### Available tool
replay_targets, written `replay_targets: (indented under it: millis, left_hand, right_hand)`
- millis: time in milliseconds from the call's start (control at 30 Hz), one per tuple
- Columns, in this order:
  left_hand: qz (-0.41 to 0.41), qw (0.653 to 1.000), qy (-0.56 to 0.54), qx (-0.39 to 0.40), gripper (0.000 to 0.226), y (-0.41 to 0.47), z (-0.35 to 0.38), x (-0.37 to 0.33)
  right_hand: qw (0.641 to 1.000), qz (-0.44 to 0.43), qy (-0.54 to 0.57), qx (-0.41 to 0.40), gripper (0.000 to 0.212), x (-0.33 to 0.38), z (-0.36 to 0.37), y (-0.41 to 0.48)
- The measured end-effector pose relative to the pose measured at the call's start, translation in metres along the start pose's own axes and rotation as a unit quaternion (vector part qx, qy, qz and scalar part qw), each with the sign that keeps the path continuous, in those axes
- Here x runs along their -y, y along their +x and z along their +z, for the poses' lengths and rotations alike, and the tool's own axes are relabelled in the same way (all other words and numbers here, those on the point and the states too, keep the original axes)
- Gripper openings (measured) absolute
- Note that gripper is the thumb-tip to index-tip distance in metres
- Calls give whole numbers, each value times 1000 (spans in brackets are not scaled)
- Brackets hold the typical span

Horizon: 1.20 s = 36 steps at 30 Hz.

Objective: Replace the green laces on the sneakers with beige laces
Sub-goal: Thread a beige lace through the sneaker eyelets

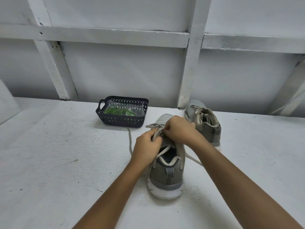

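Heel toward the camera, the near sneaker [166, 176] stands on the white table [57, 154]. On it the left hand [146, 146] grips the left eyelet flap, and the right hand [179, 129] pinches the beige lace [130, 142] beside it. Far right stands the second sneaker [206, 124]. Green laces [118, 111] lie in a clear bag in the dark basket [122, 122], far left.

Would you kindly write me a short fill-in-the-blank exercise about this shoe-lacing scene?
1. The laces in the basket are ___.
2. The left hand and right hand thread a ___ lace into the near sneaker.
3. The far sneaker stands to the near one's ___.
Missing words: green; beige; right.
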<state>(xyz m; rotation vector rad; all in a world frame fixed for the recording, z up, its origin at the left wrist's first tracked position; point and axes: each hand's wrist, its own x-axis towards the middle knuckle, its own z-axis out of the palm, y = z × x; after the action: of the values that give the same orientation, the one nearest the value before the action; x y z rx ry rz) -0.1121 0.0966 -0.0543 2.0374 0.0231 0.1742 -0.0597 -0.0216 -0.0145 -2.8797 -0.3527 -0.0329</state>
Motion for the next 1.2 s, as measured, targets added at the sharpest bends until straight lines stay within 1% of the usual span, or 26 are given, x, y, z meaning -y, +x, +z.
replay_targets:
  millis: [67, 100, 133, 200, 233, 333, 433, 467, 500, 533, 567, 633, 667, 700, 733, 767, 833, 900, 1000, 1200]
  left_hand:
    - [3, 1000, -4, 4, 23, -1, -1, 0]
    - [4, 1000, -7, 6, 25, -1, -1, -1]
    - [4, 1000, -9, 6, 28, -1, 0, -1]
    - [-3, 1000, -12, 5, 35, 0, 0, -1]
    - [-6, 1000, -12, 3, 38, 0, 0, 0]
    - [-9, 1000, -12, -1, 42, 0, 1, 0]
    - [-6, 1000, -16, -1, 40, 0, 2, 0]
    - [-6, 1000, -17, -1, 39, 1, 2, 1]
    - [-5, 1000, -16, 0, 39, 1, 2, 2]
    - [-4, 1000, -16, 1, 38, 1, 2, 3]
    - [-4, 1000, -16, 1, 39, 1, 2, 3]
    - [-4, 1000, -18, -2, 40, 1, 2, 2]
    - [-3, 1000, -19, -5, 40, 1, 2, 2]
    - [-3, 1000, -22, -10, 40, 1, 2, 1]
    - [-2, 1000, -25, -14, 41, 1, 2, 1]
    - [-1, 999, -28, -17, 41, 1, 2, 1]
    - [1, 999, -31, -17, 41, 0, 1, 0]
    - [3, 999, -34, -17, 41, 0, 1, -1]
    - [-2, 999, -32, -21, 42, 0, 1, -1]
    - [23, 999, -33, -21, 42, 0, 2, -1]
  right_hand:
    - [999, -11, 43, -30, 19, -3, 1, -1]
    - [996, -24, 79, -32, 16, -6, 0, -5]
    - [989, -37, 141, -25, 14, -9, -2, -12]
    - [955, -55, 292, -5, 24, -13, -11, -28]
    - [938, -62, 341, 1, 26, -16, -16, -35]
    - [916, -88, 390, 35, 19, -23, -32, -50]
    - [920, -105, 362, 111, 18, -26, -42, -57]
    - [924, -102, 345, 127, 22, -26, -43, -58]
    - [930, -95, 332, 125, 26, -24, -43, -58]
    - [940, -82, 315, 98, 28, -21, -41, -56]
    - [956, -65, 282, 45, 27, -17, -38, -53]
    - [989, -32, 128, -62, 24, -6, -28, -43]
    - [996, -18, 48, -76, 26, 0, -23, -39]
    - [998, -3, -14, -63, 30, 4, -16, -36]
    - [997, 13, -56, -42, 33, 8, -9, -32]
    - [997, 23, -75, -27, 35, 10, -2, -30]
    - [997, 24, -61, -35, 32, 11, 6, -29]
    - [999, 8, 5, -52, 27, 7, 7, -33]
    - [993, -25, 101, -49, 17, -3, 6, -44]
    - [977, -34, 201, -66, 10, -14, 12, -65]
